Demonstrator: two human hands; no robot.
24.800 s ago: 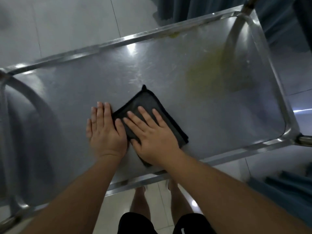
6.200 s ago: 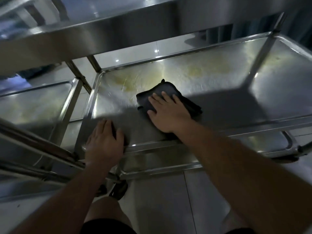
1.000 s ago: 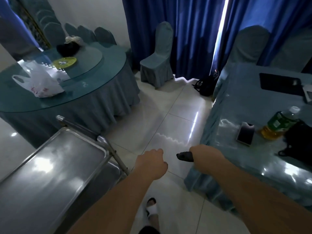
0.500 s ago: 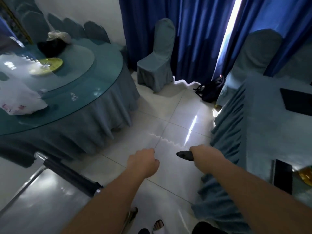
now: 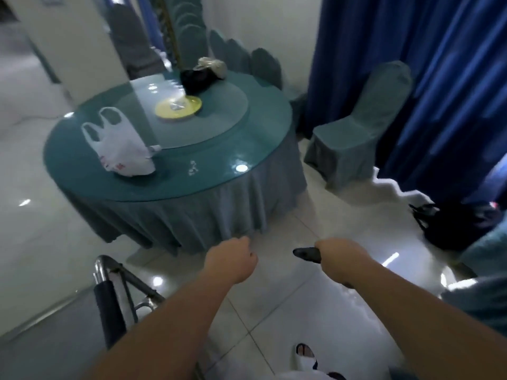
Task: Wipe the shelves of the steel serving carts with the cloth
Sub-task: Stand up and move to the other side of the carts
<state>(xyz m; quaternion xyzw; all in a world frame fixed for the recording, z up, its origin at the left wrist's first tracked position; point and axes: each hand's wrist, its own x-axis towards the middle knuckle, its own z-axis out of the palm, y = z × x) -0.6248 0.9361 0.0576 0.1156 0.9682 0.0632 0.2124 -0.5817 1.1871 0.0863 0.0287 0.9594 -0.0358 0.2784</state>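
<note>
Both arms reach forward over the tiled floor, wrists level. The right hand has its fingers curled tight round the dark cloth, one end poking out leftward. The left hand is an empty fist, just above the cart handle at lower left.

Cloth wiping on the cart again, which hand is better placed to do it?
Probably the right hand: it already grips the cloth. The left hand is nearer the cart, but holds nothing, fingers curled.
</note>
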